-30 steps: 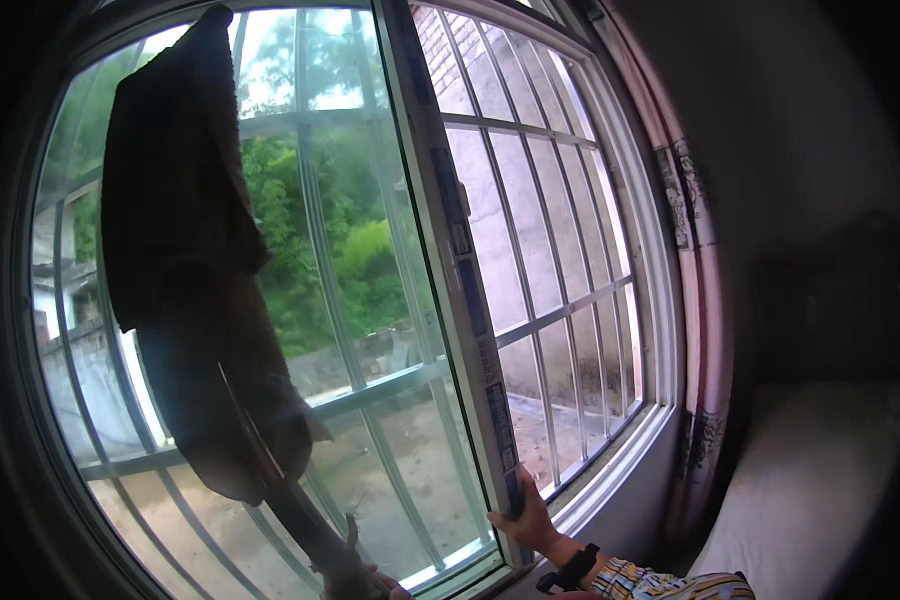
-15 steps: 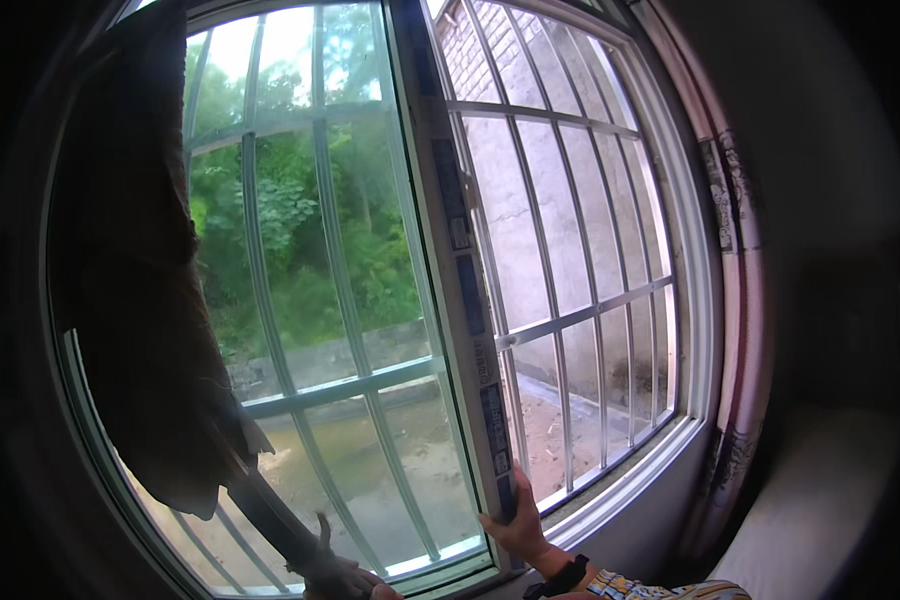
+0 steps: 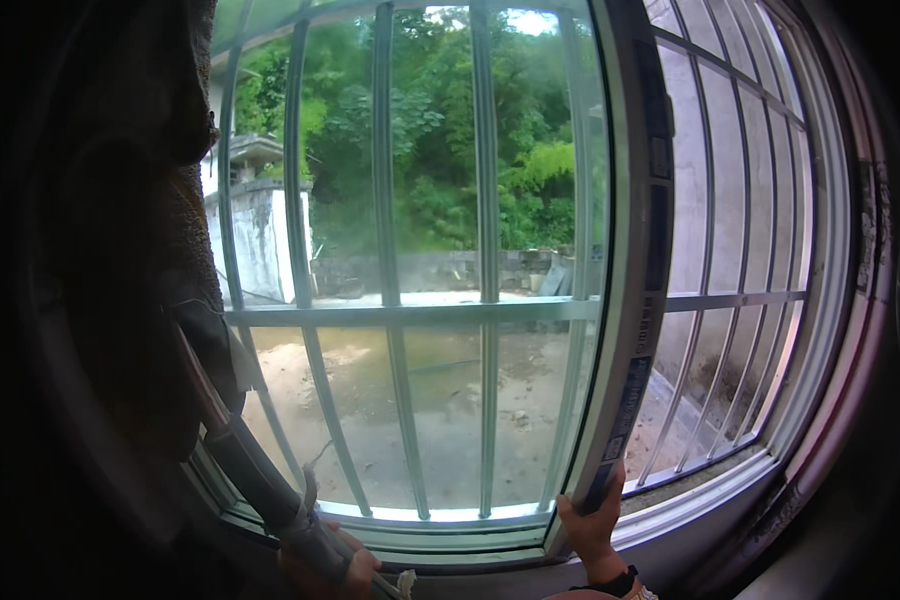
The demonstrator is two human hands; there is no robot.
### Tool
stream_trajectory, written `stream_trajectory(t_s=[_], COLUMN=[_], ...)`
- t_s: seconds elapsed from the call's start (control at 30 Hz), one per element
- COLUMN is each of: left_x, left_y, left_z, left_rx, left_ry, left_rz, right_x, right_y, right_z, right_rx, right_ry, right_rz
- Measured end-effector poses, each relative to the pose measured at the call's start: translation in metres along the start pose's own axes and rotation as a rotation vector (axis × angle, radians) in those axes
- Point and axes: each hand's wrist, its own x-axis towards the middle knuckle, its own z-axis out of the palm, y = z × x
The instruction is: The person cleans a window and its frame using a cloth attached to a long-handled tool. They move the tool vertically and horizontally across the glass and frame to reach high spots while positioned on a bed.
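Observation:
My right hand (image 3: 592,515) is closed around the lower part of the sliding window's upright sash edge (image 3: 625,330), with a dark band on its wrist. At the lower left, my left hand (image 3: 328,562) wraps around a grey stick (image 3: 255,465). A loose, pale, stringy end sticks up beside that hand. The stick slants up to the left into a dark cloth (image 3: 155,200) with a rough edge, which covers the glass's left side. How stick and cloth are joined is too dark to tell.
Metal window bars (image 3: 385,200) stand behind the greenish glass. Right of the sash is an open gap above the sill track (image 3: 695,495). A patterned curtain (image 3: 865,270) hangs at the far right. Outside are trees (image 3: 440,150), muddy ground and a grey wall (image 3: 680,130).
My view has swung to the left, so the window sits further right in the picture. Both hands keep their holds. The stick and dark cloth remain at the left side.

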Motion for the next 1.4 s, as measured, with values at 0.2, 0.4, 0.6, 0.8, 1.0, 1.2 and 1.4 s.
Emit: stream_trajectory(t_s=[0.2, 0.4, 0.6, 0.8, 1.0, 1.2, 1.4], left_x=[0.029, 0.059, 0.11, 0.147, 0.136, 0.133, 0.12], left_y=[-0.026, -0.039, -0.019, -0.037, -0.025, -0.029, -0.038], left_z=[-0.052, -0.134, -0.196, -0.255, -0.258, -0.258, -0.239], left_rx=[-0.004, 0.014, 0.06, 0.377, 0.019, -0.038, 0.034], left_ry=[-0.001, -0.066, -0.167, -0.391, -0.285, -0.354, -0.274], left_rz=[-0.023, -0.117, -0.095, 0.501, -0.01, -0.01, -0.031], right_x=[-0.007, -0.008, -0.014, 0.012, 0.069, 0.067, 0.061], right_y=[0.001, 0.003, 0.001, -0.024, -0.044, -0.05, -0.047], right_z=[0.004, 0.011, 0.024, 0.062, 0.074, 0.072, 0.066], right_rx=[0.0, -0.041, -0.117, -0.35, -0.666, -0.881, -0.927], right_ry=[0.063, 0.144, 0.308, 0.558, 0.791, 0.783, 0.711], right_rz=[0.079, 0.034, -0.004, -0.01, -0.249, -0.23, -0.309])
